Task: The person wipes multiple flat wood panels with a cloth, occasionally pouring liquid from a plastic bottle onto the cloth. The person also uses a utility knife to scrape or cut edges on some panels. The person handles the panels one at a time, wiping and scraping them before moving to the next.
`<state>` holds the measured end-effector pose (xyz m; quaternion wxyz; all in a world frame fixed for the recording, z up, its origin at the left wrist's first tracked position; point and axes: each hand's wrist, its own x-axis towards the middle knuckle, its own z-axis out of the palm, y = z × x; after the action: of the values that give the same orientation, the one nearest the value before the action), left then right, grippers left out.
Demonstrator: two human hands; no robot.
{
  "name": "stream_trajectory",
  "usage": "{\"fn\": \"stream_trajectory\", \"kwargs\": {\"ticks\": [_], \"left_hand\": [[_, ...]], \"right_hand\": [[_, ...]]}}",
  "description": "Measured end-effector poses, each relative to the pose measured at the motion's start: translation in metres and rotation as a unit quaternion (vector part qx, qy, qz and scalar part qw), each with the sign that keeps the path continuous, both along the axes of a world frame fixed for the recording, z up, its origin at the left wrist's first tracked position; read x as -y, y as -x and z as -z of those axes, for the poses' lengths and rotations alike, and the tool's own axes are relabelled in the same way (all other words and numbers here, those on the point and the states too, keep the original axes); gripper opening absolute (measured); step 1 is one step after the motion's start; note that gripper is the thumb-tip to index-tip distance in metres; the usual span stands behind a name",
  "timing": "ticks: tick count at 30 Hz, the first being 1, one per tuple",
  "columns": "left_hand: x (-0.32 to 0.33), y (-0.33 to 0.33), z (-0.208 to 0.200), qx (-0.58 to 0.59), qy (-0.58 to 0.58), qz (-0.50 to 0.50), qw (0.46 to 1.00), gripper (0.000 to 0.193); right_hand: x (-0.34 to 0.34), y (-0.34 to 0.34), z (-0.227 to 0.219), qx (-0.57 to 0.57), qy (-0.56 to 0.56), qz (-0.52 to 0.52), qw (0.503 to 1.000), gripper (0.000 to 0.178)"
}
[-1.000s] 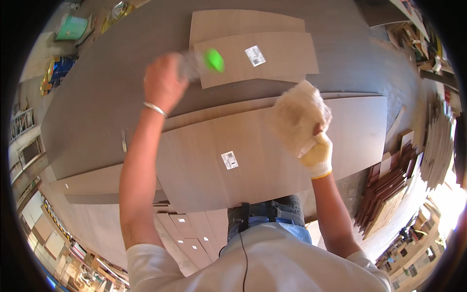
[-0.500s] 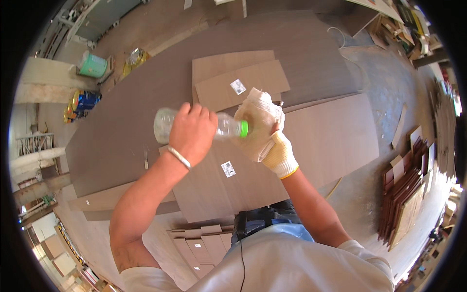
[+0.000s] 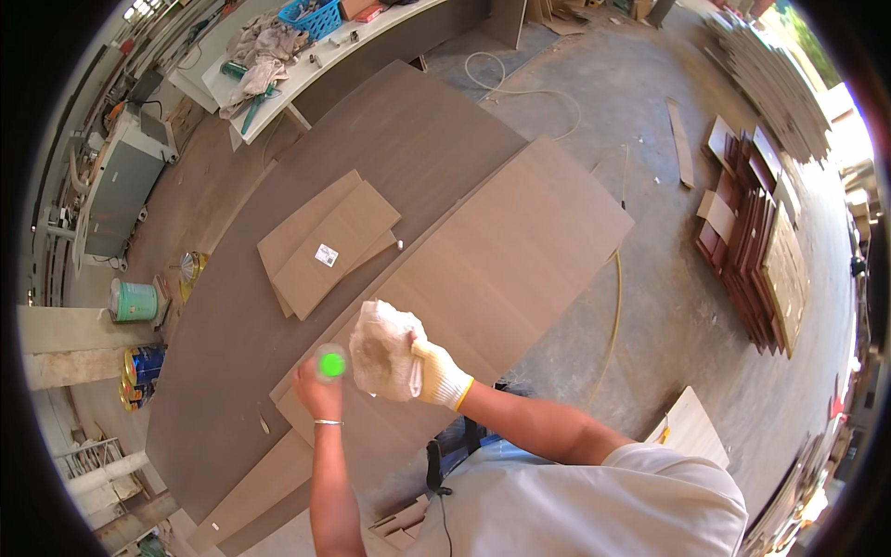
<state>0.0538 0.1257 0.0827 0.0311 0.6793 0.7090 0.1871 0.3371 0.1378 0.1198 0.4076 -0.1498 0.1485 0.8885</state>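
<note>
My bare left hand (image 3: pixel 316 395), a band at its wrist, is closed around a clear plastic bottle. The green cap (image 3: pixel 331 364) of that bottle points up at me and hides most of its body. Close beside it, my right hand (image 3: pixel 440 373) in a cream knitted glove grips a folded whitish cloth (image 3: pixel 384 349). A damp-looking brownish patch marks the cloth's face. Both hands are above a long wood-coloured panel (image 3: pixel 506 251) lying on a large dark board (image 3: pixel 390 139). Smaller panels (image 3: pixel 357 213), one bearing a white label, lie stacked further off on the board.
A white bench (image 3: pixel 371 35) with rags (image 3: pixel 264 56) and a blue basket (image 3: pixel 314 19) stands beyond the board. A green bucket (image 3: pixel 135 302) is at the left. Stacked reddish-brown panels (image 3: pixel 742 251) stand on the floor at right, where a hose (image 3: pixel 614 316) also lies.
My view has swung to the right. The bottle has turned from lying sideways to having its cap toward me, and it is now apart from the cloth. Both hands keep their hold.
</note>
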Motion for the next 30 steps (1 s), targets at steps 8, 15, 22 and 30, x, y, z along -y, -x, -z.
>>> {"fn": "stream_trajectory", "kwargs": {"ticks": [8,15,22,30], "left_hand": [[-0.011,0.192,0.055,0.247,-0.173,-0.371,0.878,0.067],[-0.011,0.324,0.091,0.248,-0.121,-0.337,0.900,0.069],[0.015,0.265,0.089,0.221,0.004,-0.331,0.918,0.073],[0.242,0.030,0.084,0.173,0.214,0.140,0.951,0.054]], "right_hand": [[-0.006,-0.132,0.075,0.300,0.033,0.073,0.951,0.056],[-0.103,-0.122,0.077,0.849,-0.202,-0.120,0.473,0.045],[-0.085,0.110,0.115,0.802,-0.580,-0.145,0.014,0.063],[0.042,0.378,0.097,0.636,-0.736,-0.188,0.133,0.054]]}}
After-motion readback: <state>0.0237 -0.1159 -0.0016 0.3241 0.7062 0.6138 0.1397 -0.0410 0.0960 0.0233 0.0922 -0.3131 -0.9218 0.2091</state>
